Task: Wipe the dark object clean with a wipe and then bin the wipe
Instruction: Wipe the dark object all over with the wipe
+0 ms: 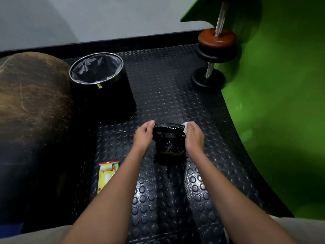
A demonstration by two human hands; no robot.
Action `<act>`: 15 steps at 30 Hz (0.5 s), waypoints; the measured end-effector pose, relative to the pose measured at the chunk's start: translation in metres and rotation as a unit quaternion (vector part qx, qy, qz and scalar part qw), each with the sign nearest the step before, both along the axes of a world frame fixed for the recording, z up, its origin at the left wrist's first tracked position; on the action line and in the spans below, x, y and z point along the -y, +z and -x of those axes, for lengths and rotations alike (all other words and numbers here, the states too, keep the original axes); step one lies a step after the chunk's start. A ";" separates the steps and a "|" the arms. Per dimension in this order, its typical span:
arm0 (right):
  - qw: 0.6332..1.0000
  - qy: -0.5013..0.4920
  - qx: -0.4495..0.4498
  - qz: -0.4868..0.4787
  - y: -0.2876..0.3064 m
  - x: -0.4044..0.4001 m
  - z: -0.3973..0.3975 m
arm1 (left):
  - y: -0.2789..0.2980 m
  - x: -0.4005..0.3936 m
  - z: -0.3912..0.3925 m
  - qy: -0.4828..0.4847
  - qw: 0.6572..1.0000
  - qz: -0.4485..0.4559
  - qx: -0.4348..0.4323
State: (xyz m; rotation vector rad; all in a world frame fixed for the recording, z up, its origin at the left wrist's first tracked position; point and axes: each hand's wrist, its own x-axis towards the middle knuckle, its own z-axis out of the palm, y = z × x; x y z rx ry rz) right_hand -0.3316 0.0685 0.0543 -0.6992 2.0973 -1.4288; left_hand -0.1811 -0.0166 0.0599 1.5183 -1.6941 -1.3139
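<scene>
The only print in sight is on the yellow wipe pack [106,175] lying flat on the studded floor mat [163,85] by my left forearm; its label is a white patch with small coloured marks, too blurred for me to read any word or brand. A small yellow tag on the rim of the bin [102,85] is just as unreadable. My left hand [143,136] is curled round the left end of the handle of the dark kettlebell [169,140], fingers hooked over the top and thumb underneath. My right hand [193,136] is closed on the white wipe [185,127], pinching it against the right end of that same handle, so only a crumpled corner of the wipe shows past my fingers. The kettlebell stands on the mat straight ahead of me, between my two hands, its surface glossy and speckled. The bin, black with a metal rim and a grey liner, stands well apart to the upper left, beside a big brown ball [33,106]. A barbell with red and black plates [217,44] leans against the green panel [281,85] at my right.
</scene>
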 end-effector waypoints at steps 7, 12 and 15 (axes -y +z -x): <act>0.975 -0.064 0.211 0.006 -0.015 -0.006 0.003 | 0.002 -0.005 -0.001 -0.002 1.000 -0.002 0.007; 0.922 -0.042 0.384 -0.040 -0.010 -0.018 0.016 | 0.005 -0.013 -0.005 -0.007 1.000 -0.004 0.010; 0.932 -0.046 0.358 -0.044 -0.001 -0.016 0.014 | 0.006 -0.016 -0.006 -0.004 1.000 -0.001 0.010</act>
